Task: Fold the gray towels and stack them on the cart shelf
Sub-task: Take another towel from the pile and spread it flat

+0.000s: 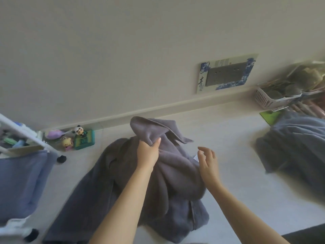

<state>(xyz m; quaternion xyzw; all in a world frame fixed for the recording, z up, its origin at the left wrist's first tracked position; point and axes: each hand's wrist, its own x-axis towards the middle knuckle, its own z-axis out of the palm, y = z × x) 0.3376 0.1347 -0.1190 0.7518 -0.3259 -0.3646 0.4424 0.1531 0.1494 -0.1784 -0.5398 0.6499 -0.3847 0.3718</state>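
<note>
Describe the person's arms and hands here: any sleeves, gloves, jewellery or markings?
Both forearms are bare as far as the frame shows, with no sleeves in view. The left hand and right hand wear no gloves, and no rings, watch or bracelets are visible. No markings show.

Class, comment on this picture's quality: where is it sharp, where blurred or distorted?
Head view: soft daylight, no glare; the left hand gripping the gray towel and the open right hand are fairly sharp; the cart and the basket blur at the edges; the wide lens tilts the baseboard.
</note>
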